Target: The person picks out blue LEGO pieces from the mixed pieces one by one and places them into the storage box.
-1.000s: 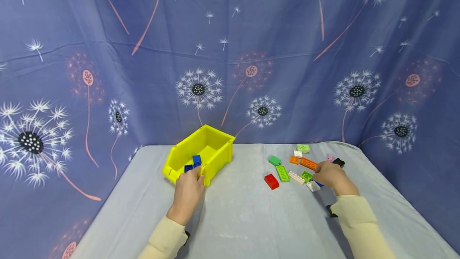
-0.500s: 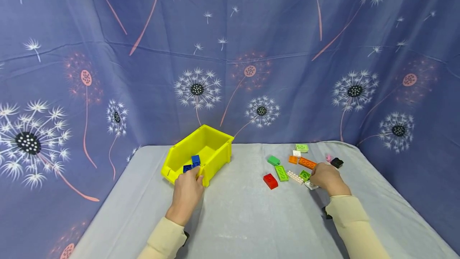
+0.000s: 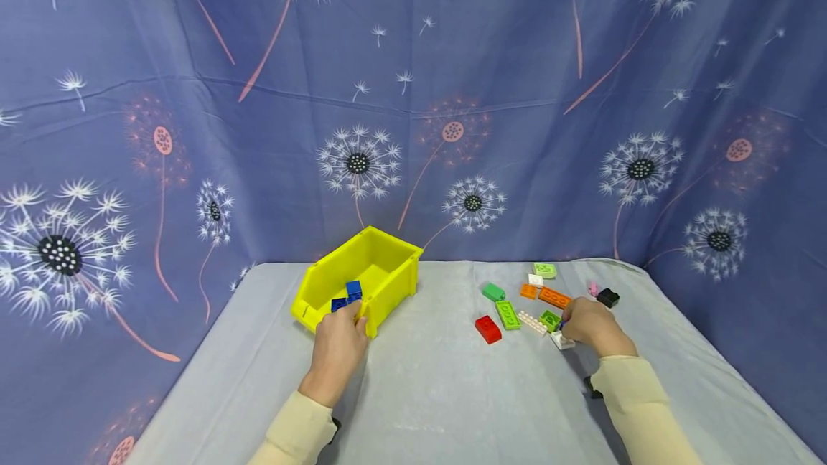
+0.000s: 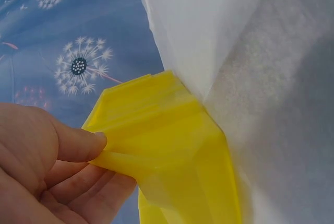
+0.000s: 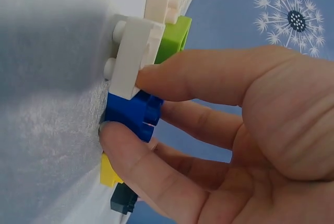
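In the head view, a yellow bin (image 3: 395, 298) stands at the left with several blue bricks (image 3: 353, 290) inside. My left hand (image 3: 339, 351) grips its near corner; the left wrist view shows thumb and fingers pinching the yellow rim (image 4: 151, 125). At the right, my right hand (image 3: 596, 325) reaches down into the loose bricks. In the right wrist view its curled fingers and thumb hold a blue brick (image 5: 130, 113) low at the table, studs facing the palm. The thumb tip also touches a white brick (image 5: 130, 59) beside it, which has studs along its table side.
Around the right hand lie a red brick (image 3: 487, 329), green bricks (image 3: 507, 315), orange bricks (image 3: 554, 298), a pale studded brick (image 3: 533, 322) and a black piece (image 3: 607, 298). A yellow brick (image 5: 108, 172) shows below the fingers. A patterned curtain (image 3: 413, 106) hangs behind the table.
My right hand has shifted slightly left and in among the bricks, closing around the blue one. The left hand keeps its grip on the bin, which has stayed in place.
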The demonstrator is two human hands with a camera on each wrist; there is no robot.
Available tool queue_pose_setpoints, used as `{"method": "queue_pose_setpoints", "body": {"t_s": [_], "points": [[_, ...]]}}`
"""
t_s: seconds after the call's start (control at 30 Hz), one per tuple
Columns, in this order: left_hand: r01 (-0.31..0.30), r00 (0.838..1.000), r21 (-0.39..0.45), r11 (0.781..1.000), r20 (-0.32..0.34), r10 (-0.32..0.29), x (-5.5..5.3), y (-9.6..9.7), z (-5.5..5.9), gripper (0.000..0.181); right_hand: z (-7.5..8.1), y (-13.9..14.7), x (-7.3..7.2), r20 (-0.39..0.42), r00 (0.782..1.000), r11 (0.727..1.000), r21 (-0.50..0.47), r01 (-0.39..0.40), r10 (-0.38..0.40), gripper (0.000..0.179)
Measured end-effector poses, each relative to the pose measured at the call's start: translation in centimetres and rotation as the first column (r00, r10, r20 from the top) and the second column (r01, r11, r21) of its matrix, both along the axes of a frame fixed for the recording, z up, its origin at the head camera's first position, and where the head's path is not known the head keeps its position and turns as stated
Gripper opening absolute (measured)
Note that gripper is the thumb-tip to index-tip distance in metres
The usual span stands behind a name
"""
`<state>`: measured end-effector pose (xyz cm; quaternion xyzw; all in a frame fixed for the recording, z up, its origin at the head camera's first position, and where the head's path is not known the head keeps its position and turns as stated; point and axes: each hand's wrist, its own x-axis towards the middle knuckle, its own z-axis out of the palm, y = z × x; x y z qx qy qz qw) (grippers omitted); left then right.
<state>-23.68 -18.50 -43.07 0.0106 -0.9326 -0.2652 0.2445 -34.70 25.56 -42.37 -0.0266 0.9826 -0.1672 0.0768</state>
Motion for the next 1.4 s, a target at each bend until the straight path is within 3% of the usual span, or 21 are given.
{"method": "queue_pose_setpoints", "body": {"t_s": [0.23,0.47,0.97,1.2,1.4], "points": [[0.007,1.000,-0.013,1.000,-0.017,-0.008,0.1,0.0,-0.1,0.021,-0.1,0.2,0.4,0.021,0.999,0.998,-0.051,0.032,-0.031,0.014],[0.000,1.000,-0.003,1.000,0.008,0.001,0.2,0.0,-0.1,0.028,0.4,0.2,0.5,0.042,0.997,0.996,-0.055,0.063,-0.061,0.014],[-0.004,1.000,0.011,1.000,0.008,0.004,0.0,0.1,-0.1,0.033,2.9,0.4,0.9,-0.003,0.997,0.996,-0.047,0.082,-0.083,0.024],[-0.003,1.000,0.014,1.000,0.014,0.003,-0.1,0.2,-0.1,0.032,3.8,-0.1,1.1,-0.023,0.990,0.986,-0.098,0.134,-0.137,0.029],[-0.006,1.000,0.007,1.000,-0.003,0.006,-0.1,0.2,0.0,0.029,4.4,-0.6,1.5,-0.072,0.989,0.986,-0.120,0.117,-0.126,0.028]]}}
